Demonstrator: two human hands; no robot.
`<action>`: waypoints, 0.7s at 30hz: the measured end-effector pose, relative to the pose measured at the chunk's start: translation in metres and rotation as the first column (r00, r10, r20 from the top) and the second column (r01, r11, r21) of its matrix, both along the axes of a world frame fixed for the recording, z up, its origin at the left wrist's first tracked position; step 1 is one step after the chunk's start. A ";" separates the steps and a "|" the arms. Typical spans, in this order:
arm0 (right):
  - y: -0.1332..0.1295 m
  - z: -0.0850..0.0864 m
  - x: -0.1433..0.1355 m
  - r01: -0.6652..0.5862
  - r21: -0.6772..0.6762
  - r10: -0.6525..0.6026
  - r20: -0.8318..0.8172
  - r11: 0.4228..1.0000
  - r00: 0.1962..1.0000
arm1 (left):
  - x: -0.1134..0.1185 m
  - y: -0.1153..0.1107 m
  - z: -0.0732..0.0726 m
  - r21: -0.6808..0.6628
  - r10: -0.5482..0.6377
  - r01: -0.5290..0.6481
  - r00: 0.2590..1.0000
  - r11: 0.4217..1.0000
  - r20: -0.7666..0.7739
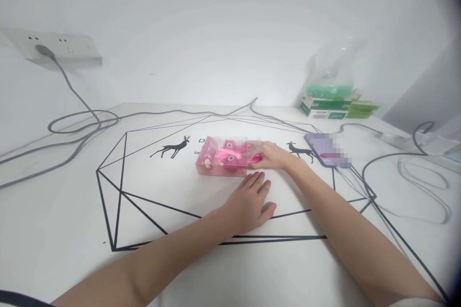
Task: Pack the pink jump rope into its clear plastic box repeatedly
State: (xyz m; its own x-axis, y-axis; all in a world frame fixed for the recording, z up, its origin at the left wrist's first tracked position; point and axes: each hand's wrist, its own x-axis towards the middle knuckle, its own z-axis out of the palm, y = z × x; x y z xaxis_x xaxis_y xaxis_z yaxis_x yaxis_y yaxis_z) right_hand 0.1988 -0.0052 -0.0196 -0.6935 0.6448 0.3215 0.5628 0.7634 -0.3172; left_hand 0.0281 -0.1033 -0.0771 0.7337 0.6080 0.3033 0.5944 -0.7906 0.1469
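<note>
A pink box with a clear window (pixel 204 165) lies on the table. Through the window show dark pink pieces with round eye-like marks and a bundle of bright pink strands; I cannot tell their kind. My right hand (pixel 268 154) is at the box's right end, its fingers and thumb closed round that end; the fingertips are blurred and partly hidden by the box. My left hand (pixel 250 201) rests palm down on the table just in front of the box, fingers stretched out and thumb apart, holding nothing.
To the right lies a phone (pixel 326 150) with a cable. Green and white boxes (pixel 326 104) under a clear plastic bag (pixel 329 69) stand against the back wall. Grey cable (pixel 82 141) loops along the left and back, from a wall socket (pixel 68 47). More cables (pixel 428 182) lie right.
</note>
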 end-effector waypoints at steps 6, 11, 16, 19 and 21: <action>0.002 -0.004 0.003 0.035 -0.037 -0.035 0.007 0.999 0.999 | 0.000 0.000 0.000 -0.005 -0.003 0.003 1.000 1.000 -0.014; 0.004 -0.011 0.000 0.068 -0.095 -0.063 0.056 0.993 0.996 | 0.001 0.001 0.000 -0.005 -0.003 0.003 1.000 1.000 -0.018; 0.002 -0.011 -0.008 0.058 -0.116 -0.052 0.047 0.992 0.998 | 0.001 0.002 -0.002 0.010 -0.013 0.013 1.000 1.000 0.006; 0.002 -0.009 -0.009 0.045 -0.052 -0.043 0.043 0.998 0.998 | 0.001 0.002 -0.003 0.017 -0.013 0.012 1.000 1.000 0.022; 0.003 -0.008 -0.008 0.062 -0.007 -0.061 0.068 0.998 0.996 | 0.000 0.001 -0.002 0.018 -0.013 0.013 1.000 1.000 0.019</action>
State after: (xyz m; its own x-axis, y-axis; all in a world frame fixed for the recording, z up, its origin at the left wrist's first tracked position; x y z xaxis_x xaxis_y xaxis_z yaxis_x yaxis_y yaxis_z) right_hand 0.1908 -0.0023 -0.0280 -0.6726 0.6894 0.2690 0.6288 0.7241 -0.2834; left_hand 0.0284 -0.1019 -0.0790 0.7355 0.5929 0.3279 0.5816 -0.8007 0.1434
